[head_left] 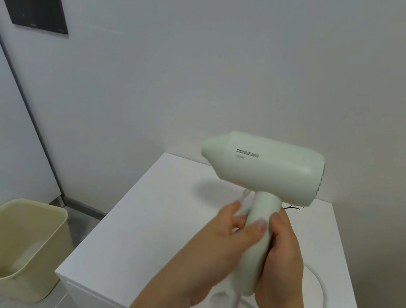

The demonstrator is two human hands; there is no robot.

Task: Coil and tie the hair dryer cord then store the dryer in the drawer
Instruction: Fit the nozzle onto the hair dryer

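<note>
A pale green hair dryer (265,164) is held upright above the white cabinet top (158,214), nozzle pointing left. My left hand (224,241) grips the handle from the left, thumb across its front, with white cord pressed under the fingers. My right hand (284,257) wraps the handle from the right. The white cord (318,291) leaves the handle's base, loops below it and arcs across the cabinet top to the right. A thin dark tie (294,208) pokes out behind the handle, just above my right hand. No drawer front is clearly visible.
A pale yellow waste bin (7,244) stands on the floor left of the cabinet. A grey wall rises close behind, with a dark panel (32,5) at upper left.
</note>
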